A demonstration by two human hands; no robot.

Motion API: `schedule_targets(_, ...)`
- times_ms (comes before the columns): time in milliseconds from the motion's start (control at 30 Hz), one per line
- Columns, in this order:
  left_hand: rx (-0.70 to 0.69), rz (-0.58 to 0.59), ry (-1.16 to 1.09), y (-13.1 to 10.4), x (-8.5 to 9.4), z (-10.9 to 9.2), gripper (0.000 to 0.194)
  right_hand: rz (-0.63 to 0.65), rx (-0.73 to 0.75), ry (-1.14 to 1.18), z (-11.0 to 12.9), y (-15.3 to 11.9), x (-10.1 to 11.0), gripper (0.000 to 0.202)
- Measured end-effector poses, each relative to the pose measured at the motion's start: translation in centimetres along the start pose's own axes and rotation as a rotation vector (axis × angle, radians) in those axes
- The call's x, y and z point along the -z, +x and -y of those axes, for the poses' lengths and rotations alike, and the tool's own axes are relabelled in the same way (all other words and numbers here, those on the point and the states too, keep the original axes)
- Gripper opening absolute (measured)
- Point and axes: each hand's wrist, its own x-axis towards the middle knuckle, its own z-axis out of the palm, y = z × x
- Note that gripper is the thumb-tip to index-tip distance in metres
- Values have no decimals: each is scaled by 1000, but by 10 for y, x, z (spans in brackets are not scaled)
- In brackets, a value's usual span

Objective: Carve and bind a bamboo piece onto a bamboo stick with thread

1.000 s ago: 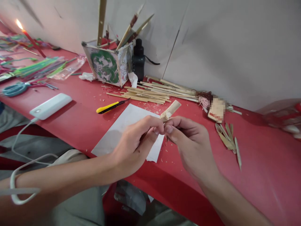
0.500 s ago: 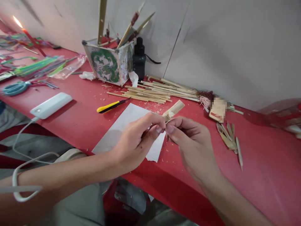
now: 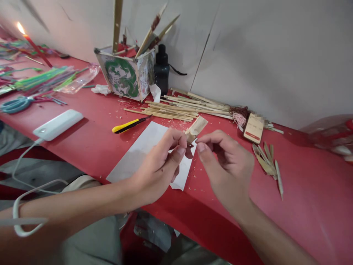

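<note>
My left hand [image 3: 162, 165] is closed in a pinch over a white sheet of paper [image 3: 138, 151]. Between its thumb and forefinger sits a small dark reddish-brown piece [image 3: 190, 145], too small to name. Just to the right, my right hand [image 3: 223, 162] has thumb and forefinger pressed together at the tips; whether anything is between them is too small to tell. A short gap separates the two hands. Behind them lies a flat pale strip [image 3: 197, 129], partly hidden by my left fingers.
On the red table [image 3: 303, 191] are a yellow cutter [image 3: 125, 126], thin sticks [image 3: 168, 110], a phone [image 3: 253, 129], dry leaves [image 3: 268, 162], a white device [image 3: 58, 125] with a cable and blue scissors [image 3: 16, 105]. A lit candle [image 3: 37, 49] and a dragon-patterned box [image 3: 121, 75] stand behind.
My hands have moved apart from touching fingertips, the left slightly leftward and the right slightly rightward. The brown piece now shows at my left fingertips.
</note>
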Motion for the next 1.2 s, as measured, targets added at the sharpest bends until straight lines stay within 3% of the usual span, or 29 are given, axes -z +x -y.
schedule_targets(100,9,16,-37,1,0,-1,17,-27,238,-184,-3,-4,-1,14)
schedule_targets(233,19,25,-9,0,1,-2,19,-18,352,-263,-8,-5,-6,20)
schedule_targets(533,67,56,-95,1,-1,-2,18,59,237,-160,-2,0,-3,13)
schedule_targets(733,232,16,-199,4,1,-7,12,98,144,-69,-1,3,3,11)
schedule_targets(867,309,5,-201,4,1,-9,19,123,120,-122,2,4,5,12)
schedule_targets(1200,248,34,-90,11,-2,-5,29,110,184,-226,6,4,8,12)
